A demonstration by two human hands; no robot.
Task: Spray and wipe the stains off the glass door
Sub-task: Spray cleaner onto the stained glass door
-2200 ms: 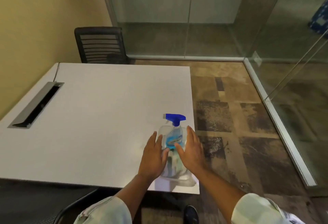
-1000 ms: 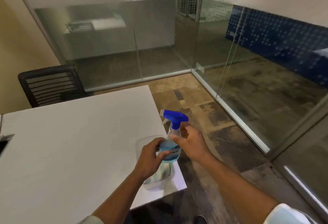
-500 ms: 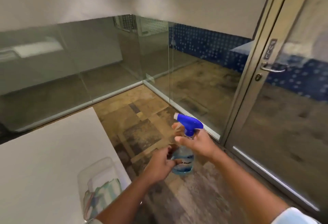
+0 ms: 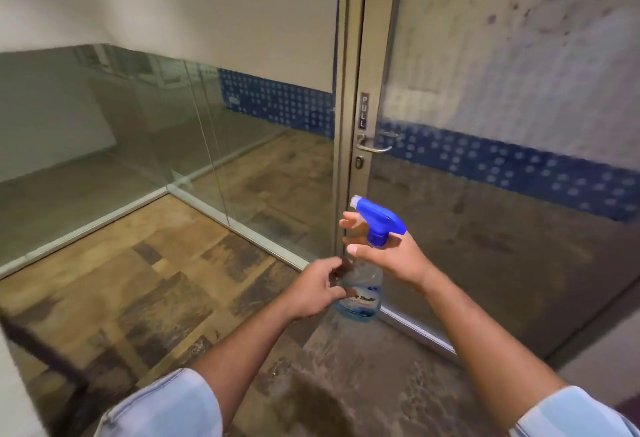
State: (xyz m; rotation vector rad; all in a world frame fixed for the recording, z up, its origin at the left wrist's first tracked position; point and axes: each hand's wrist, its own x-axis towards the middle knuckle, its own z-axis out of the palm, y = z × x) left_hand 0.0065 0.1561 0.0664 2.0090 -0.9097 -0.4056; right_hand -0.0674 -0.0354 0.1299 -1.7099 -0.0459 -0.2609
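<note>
A clear spray bottle [image 4: 362, 301] with blue liquid and a blue trigger head [image 4: 379, 220] hangs in front of me. My right hand [image 4: 391, 256] grips its neck, fingers around the trigger. My left hand [image 4: 317, 289] touches the bottle's body from the left, fingers curled against it. The glass door [image 4: 502, 125] fills the right side, in a metal frame with a lever handle [image 4: 374, 147] and a PULL label [image 4: 363, 111]. Dark spots and smears dot its upper pane [image 4: 512, 7]. The nozzle points left, toward the door frame.
Glass partition walls [image 4: 156, 131] run along the left and meet the door frame. A patterned brown carpet floor [image 4: 145, 284] lies below. A white table corner [image 4: 14, 398] shows at the lower left edge. No cloth is in view.
The bottle was lifted off the table and carried right. My view swung from the table to the glass door; the table and the cloth container have left the frame.
</note>
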